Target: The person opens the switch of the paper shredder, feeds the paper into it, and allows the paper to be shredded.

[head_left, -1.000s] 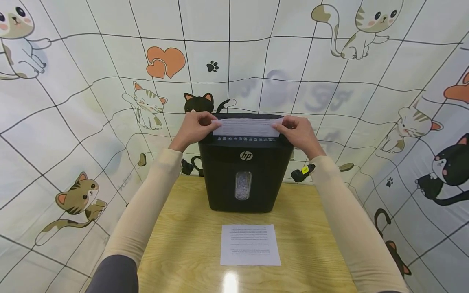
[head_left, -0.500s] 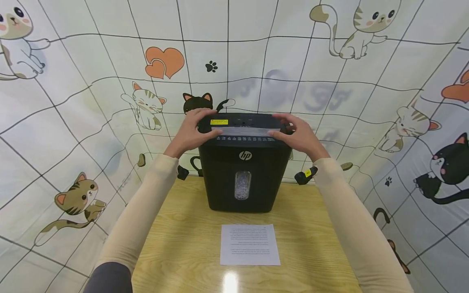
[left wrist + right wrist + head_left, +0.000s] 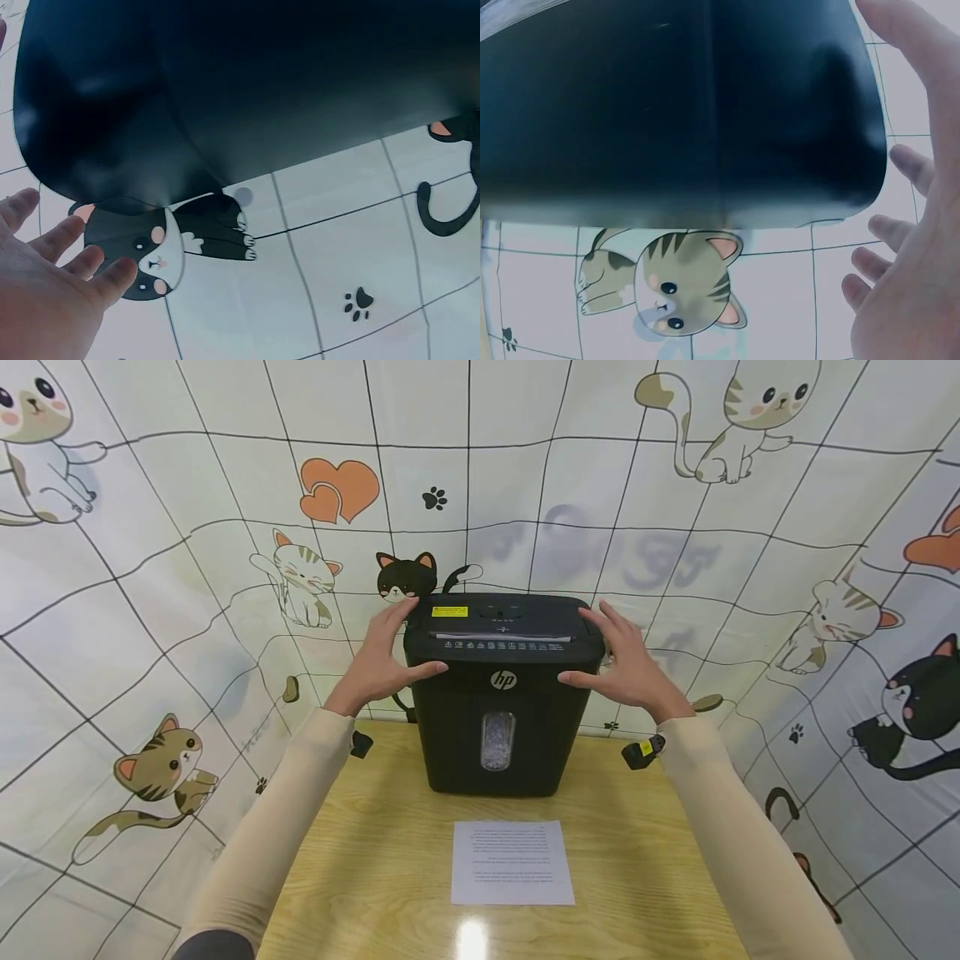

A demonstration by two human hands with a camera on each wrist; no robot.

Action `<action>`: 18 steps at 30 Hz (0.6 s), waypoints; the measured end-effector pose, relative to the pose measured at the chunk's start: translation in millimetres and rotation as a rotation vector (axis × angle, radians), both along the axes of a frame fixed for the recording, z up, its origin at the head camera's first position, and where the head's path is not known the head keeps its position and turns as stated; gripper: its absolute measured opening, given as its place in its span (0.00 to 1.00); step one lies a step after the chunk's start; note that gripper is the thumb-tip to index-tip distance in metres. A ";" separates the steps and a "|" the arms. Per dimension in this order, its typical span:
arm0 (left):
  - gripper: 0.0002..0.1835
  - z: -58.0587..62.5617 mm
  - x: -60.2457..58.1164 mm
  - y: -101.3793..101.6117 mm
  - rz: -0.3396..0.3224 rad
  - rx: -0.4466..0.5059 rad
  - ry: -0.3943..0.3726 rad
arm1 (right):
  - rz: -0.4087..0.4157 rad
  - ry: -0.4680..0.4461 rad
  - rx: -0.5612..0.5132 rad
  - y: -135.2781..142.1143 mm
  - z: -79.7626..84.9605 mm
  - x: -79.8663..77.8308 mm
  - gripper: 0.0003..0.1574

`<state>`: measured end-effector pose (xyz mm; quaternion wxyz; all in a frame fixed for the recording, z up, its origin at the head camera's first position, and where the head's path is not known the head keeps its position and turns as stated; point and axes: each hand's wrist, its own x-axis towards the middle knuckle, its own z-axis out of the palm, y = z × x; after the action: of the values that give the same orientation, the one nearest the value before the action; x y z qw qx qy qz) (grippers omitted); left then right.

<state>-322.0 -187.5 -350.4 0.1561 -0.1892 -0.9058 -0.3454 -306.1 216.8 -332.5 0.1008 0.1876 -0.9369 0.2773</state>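
A black HP paper shredder (image 3: 457, 718) stands upright on the wooden table, with pale shreds behind its front window (image 3: 498, 742). Only a thin white edge of a paper sheet (image 3: 502, 637) shows in the slot on top. At the shredder's left upper corner is my left hand (image 3: 380, 656), fingers spread and holding nothing. My right hand (image 3: 626, 660) is likewise spread beside the right upper corner, its thumb in front of the body. Both wrist views show the spread fingers alongside the shredder's dark side.
A printed sheet (image 3: 513, 862) lies flat on the table (image 3: 390, 843) in front of the shredder. Directly behind stands a white curtain (image 3: 510, 477) with cat drawings and grid lines, which also closes in both sides.
The sheet pinched by both hands has sunk into the slot, down to a thin edge. Both hands have let go and moved outward to the shredder's sides.
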 end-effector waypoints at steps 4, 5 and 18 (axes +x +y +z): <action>0.63 -12.8 6.7 -2.3 0.015 0.008 0.020 | -0.027 0.017 0.006 3.0 -8.9 6.7 0.70; 0.63 -16.1 8.2 -2.9 0.020 0.012 0.022 | -0.032 0.021 0.009 3.9 -11.1 7.9 0.71; 0.66 -56.6 24.9 -9.5 0.072 0.074 -0.037 | -0.059 0.020 -0.023 15.9 -41.5 19.6 0.74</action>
<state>-297.1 -197.0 -407.0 0.1585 -0.1441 -0.9015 -0.3761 -286.5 232.7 -374.0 0.1205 0.1613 -0.9377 0.2831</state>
